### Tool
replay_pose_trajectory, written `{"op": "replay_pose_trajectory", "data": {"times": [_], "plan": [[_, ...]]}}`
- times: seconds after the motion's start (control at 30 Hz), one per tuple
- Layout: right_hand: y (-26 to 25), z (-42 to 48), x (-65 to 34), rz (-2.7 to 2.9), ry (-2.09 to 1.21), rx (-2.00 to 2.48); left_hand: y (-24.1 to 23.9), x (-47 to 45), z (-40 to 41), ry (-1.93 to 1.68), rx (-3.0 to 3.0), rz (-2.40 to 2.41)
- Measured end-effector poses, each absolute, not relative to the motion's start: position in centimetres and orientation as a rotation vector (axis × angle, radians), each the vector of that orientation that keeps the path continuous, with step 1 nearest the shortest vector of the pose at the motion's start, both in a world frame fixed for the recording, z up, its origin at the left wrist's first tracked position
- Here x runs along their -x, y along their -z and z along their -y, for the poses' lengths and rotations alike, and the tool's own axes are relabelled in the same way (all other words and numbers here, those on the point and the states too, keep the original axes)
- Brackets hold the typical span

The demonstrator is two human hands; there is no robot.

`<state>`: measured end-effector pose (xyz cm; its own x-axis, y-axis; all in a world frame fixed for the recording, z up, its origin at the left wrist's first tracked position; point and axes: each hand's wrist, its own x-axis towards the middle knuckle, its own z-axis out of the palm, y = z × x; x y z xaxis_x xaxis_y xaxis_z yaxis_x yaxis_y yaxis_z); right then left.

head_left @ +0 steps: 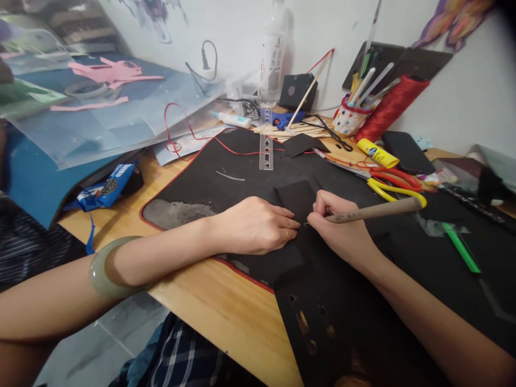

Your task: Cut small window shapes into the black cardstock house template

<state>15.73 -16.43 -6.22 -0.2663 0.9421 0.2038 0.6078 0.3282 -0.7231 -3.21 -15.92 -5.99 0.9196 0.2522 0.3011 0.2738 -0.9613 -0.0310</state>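
Note:
My left hand (262, 226) lies flat, palm down and fingers stretched, pressing on a black sheet (296, 196) over a black mat with red edging (209, 156). A ring and a pale bangle are on that hand and arm. Close by on the right, my right hand (341, 220) grips a pen with a grey-brown barrel (374, 210). Its tip points left, at the sheet near my left fingertips; whether it touches cannot be made out. Toward me, the black sheet has small cut-out shapes (302, 322). A clear stencil ruler (266, 145) lies farther back.
Scissors with red and yellow handles (397, 185), a yellow glue stick (378, 153) and a green-handled cutter (461, 247) lie right. Behind stand a pen cup (350, 115), red thread spool (391, 107) and bottle (274, 59). Plastic-covered blue sheets (121, 123) fill the left.

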Motion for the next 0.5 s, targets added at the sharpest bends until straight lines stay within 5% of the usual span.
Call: {"op": "replay_pose_trajectory", "data": {"times": [0.5], "plan": [[6.12, 16.58, -15.76, 2.002, -0.689, 1.369, 6.0, 3.23, 16.0, 0.457, 3.023, 0.444]]}}
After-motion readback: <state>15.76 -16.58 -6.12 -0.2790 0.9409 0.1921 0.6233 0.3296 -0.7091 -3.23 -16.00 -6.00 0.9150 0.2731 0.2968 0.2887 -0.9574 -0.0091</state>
